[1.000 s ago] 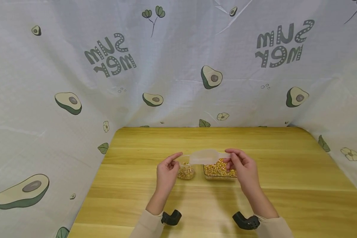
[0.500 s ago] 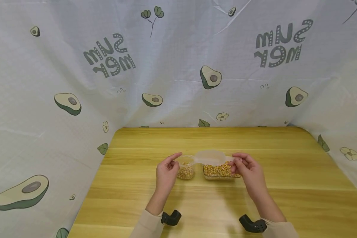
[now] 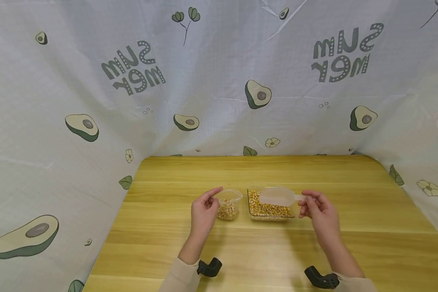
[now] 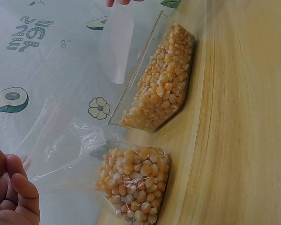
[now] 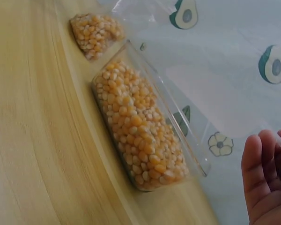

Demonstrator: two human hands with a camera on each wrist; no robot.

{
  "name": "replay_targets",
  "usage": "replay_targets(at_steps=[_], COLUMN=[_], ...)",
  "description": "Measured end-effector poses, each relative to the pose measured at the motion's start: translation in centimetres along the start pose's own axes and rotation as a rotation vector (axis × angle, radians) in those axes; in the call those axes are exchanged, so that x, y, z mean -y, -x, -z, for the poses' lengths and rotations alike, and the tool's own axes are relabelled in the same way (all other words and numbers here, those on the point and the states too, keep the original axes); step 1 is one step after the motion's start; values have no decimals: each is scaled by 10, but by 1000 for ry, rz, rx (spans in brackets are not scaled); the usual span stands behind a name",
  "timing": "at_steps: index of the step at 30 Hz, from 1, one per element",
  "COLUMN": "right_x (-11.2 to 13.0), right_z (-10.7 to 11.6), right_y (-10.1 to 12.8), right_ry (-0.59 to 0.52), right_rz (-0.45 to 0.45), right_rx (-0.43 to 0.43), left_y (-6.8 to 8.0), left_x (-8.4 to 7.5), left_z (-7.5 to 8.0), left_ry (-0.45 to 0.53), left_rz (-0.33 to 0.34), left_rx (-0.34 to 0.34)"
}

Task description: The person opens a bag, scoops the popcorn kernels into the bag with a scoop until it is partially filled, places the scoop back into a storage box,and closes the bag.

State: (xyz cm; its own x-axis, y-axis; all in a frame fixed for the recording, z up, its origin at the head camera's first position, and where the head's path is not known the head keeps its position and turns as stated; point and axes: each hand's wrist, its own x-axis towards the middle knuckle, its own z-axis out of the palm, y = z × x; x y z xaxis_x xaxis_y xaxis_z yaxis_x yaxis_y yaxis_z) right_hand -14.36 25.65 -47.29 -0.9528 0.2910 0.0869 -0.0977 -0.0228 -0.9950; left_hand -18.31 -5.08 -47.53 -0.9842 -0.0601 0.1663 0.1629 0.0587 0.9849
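My left hand (image 3: 204, 211) pinches the rim of a clear plastic bag (image 3: 228, 211) and holds its mouth up. Corn kernels (image 4: 133, 180) fill the bag's bottom, which rests on the table. To the right stands a clear rectangular container (image 3: 271, 218), apart from the bag and heaped with corn kernels (image 5: 131, 126). Over this container my right hand (image 3: 324, 217) holds a translucent white scoop (image 3: 277, 196) by its short handle, the blade pointing left. No kernels show in the scoop. In the right wrist view the grip on the handle is partly cut off.
A light wooden table (image 3: 168, 243) lies under everything. A white cloth (image 3: 219, 81) printed with avocados hangs around its back and sides. Black wrist cameras sit on both sleeves, one left camera (image 3: 209, 267) and one right camera (image 3: 321, 278).
My right hand has moved right with the scoop, from above the bag's mouth to over the container. The left hand stays at the bag's rim, and the bag mouth now shows uncovered.
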Motion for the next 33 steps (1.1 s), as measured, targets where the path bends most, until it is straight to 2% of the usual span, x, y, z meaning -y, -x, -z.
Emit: replay_targets(at_steps=[3, 11, 18, 23, 33], right_x=[-1, 0, 1, -2, -10], right_z=[4, 6, 2, -1, -6], right_y=[-1, 1, 3, 2, 1], right_ry=[52, 397, 495, 573, 647], right_rz=[8, 88, 117, 184, 235], right_rx=[-29, -58, -88, -102, -90], left_y=[0, 2, 2, 2, 2], left_x=[1, 0, 2, 1, 2], left_z=[0, 0, 1, 1, 1], left_ry=[5, 7, 0, 8, 11], left_rz=[4, 10, 11, 13, 20], left_rx=[4, 1, -1, -3, 1])
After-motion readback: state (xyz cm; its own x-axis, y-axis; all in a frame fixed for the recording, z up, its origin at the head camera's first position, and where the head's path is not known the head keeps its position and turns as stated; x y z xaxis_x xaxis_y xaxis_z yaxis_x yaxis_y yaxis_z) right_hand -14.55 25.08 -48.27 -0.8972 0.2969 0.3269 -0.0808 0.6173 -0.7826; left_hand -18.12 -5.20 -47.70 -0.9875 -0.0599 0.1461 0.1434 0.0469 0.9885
